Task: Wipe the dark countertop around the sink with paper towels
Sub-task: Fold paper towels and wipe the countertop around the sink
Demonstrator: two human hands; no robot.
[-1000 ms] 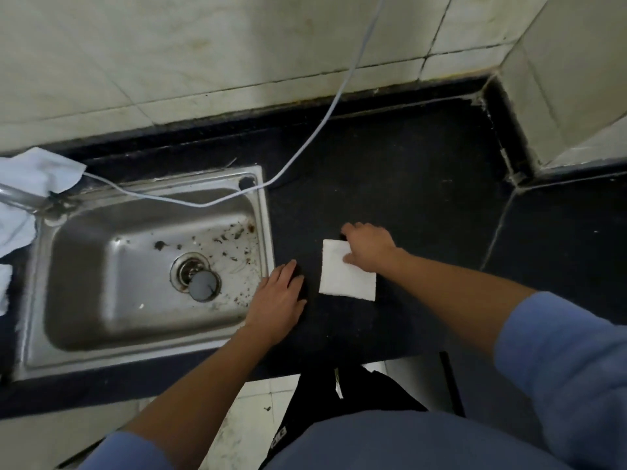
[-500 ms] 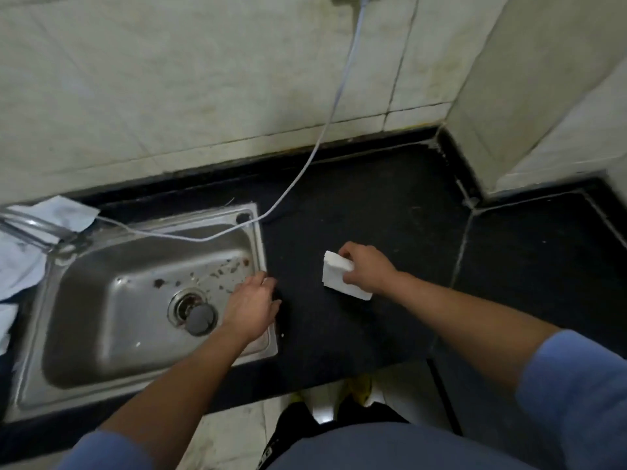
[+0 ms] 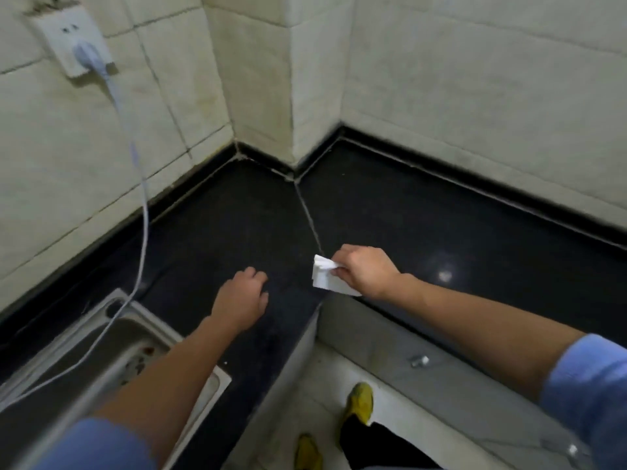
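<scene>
Nearest the camera, two yellow shoes (image 3: 361, 398) stood on the pale floor below the countertop's front edge. A blue sleeve (image 3: 590, 395) covered the right upper arm, and both forearms were bare as they reached forward.

At the left end of the dark countertop (image 3: 237, 225), the steel sink (image 3: 115, 301) sat in its cut-out, with dark specks on its floor. A white cable (image 3: 145, 225) lay across its rim and basin.

The left hand (image 3: 241, 300) hung palm down over the countertop just right of the sink. Its fingers were loosely curled and it gripped nothing. Whether the fingertips touched the surface could not be told.

The right hand (image 3: 364, 271) pinched a folded white paper towel (image 3: 325, 278) between thumb and curled fingers. The towel was at the front edge of the countertop, at the inner corner where the two runs of the L meet. It lay just beside the near end of the pale seam (image 3: 310, 218) between the two slabs, and its lower edge met the surface.

The seam ran from there to the back corner, where a tiled pillar stood out from the wall (image 3: 475, 96). High on the left wall, a grey plug (image 3: 90, 57) sat in a white socket (image 3: 64, 35), and the cable dropped from it to the sink.
</scene>
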